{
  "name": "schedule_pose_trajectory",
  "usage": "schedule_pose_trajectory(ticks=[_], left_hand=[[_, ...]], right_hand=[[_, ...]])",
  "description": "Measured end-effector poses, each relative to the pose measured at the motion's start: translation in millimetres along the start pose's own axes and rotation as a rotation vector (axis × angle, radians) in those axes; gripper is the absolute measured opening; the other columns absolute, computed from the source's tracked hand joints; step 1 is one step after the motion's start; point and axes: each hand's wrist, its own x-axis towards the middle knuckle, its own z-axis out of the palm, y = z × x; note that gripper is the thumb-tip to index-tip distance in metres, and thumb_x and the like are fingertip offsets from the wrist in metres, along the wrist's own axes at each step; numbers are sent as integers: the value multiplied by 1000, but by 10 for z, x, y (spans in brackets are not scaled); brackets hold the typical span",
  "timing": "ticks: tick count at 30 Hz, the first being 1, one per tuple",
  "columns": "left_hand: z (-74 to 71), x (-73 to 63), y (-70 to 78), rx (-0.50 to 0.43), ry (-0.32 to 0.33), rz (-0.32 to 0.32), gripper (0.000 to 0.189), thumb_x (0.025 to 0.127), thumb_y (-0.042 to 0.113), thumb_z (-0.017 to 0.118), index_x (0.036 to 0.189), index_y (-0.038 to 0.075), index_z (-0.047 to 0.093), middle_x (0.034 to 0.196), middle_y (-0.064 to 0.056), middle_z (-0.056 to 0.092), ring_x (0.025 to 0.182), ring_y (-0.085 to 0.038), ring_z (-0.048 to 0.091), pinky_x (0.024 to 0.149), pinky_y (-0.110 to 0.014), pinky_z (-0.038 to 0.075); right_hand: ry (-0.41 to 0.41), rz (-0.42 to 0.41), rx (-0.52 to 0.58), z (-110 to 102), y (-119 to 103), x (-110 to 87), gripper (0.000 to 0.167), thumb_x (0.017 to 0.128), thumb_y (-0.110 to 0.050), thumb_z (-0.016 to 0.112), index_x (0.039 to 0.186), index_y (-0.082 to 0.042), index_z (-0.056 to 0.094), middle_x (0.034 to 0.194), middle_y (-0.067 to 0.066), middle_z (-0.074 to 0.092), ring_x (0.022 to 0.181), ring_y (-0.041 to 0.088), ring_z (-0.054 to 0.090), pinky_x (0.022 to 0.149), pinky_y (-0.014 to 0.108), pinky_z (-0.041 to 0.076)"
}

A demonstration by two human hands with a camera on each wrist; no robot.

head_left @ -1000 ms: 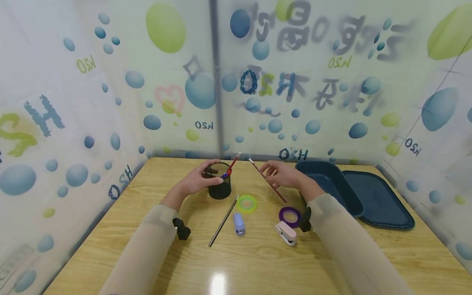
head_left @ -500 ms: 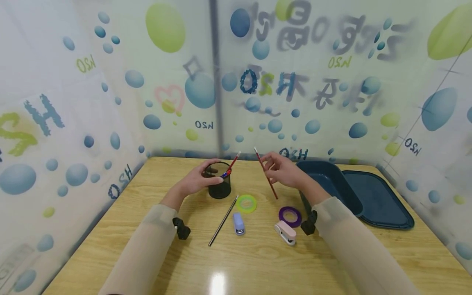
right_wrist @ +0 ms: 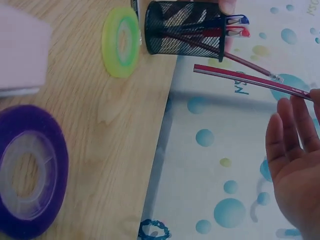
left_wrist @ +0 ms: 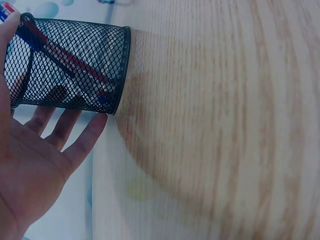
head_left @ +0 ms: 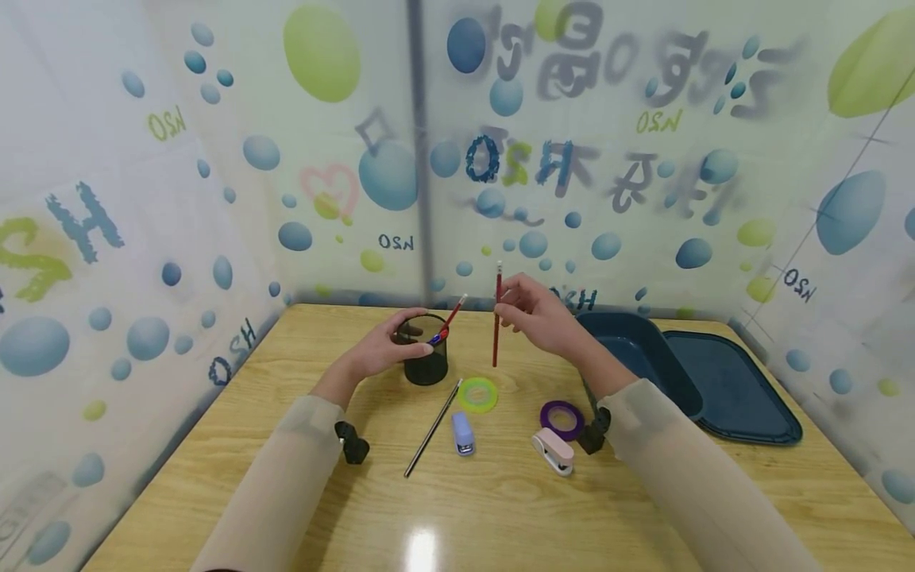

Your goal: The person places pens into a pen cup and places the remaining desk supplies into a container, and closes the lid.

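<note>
My left hand (head_left: 373, 354) holds a black mesh pen cup (head_left: 426, 370) upright on the table, thumb at the near rim and fingers round the far side. Inside the cup stand a red pencil (head_left: 457, 307), a blue pen (right_wrist: 236, 20) and a red pen (right_wrist: 241, 32). To the right of the cup, my right hand (head_left: 542, 319) pinches another red pencil (head_left: 496, 338) near its upper part. That pencil hangs almost vertical above the table, its white-tipped end up. A dark pencil (head_left: 433, 429) lies on the table in front of the cup.
A yellow-green tape roll (head_left: 478, 395) and a lavender stapler (head_left: 463, 434) lie centrally. Nearer the right forearm are a purple tape roll (head_left: 561, 420) and a pink stapler (head_left: 554, 452). A dark blue bin (head_left: 692, 397) and its flat lid (head_left: 743, 389) sit at the right.
My right hand has raised the pencil and moved it slightly left, turning it from slanted to nearly vertical. The left hand and the pen cup have stayed put.
</note>
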Motion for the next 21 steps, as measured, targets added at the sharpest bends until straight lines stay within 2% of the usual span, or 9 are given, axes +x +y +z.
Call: schedule_pose_trajectory(ticks=[4,7,13,21], left_hand=[[0,-3,3,7,0,-4,81,99,50,80,168,36,40,161,-20,54,140,-43,57,115,-62,50],[0,-11,12,14,2,-9,82,99,51,80,168,37,39,162,-20,53,139,-43,57,115,-62,50],[1,-29,28,19,1,-11,82,99,52,79,168,37,39,162,-19,53,139,-43,58,116,-62,50],[6,-30,27,-2,3,-9,81,99,49,80,168,36,39,161,-20,54,142,-44,57,116,-63,50]], right_hand=[[52,-19,-5,28,-82,38,19,112,-25,65,126,-13,59,116,13,73,92,24,72,78,37,58],[84,-44,15,62,-109,70,16,112,-25,65,121,-13,60,115,12,73,88,24,71,73,36,57],[126,-109,92,155,-131,144,14,113,-20,64,122,-9,61,112,14,72,80,24,68,66,36,55],[147,-105,122,307,-147,215,14,112,-19,65,121,-8,62,112,18,71,76,23,68,63,31,53]])
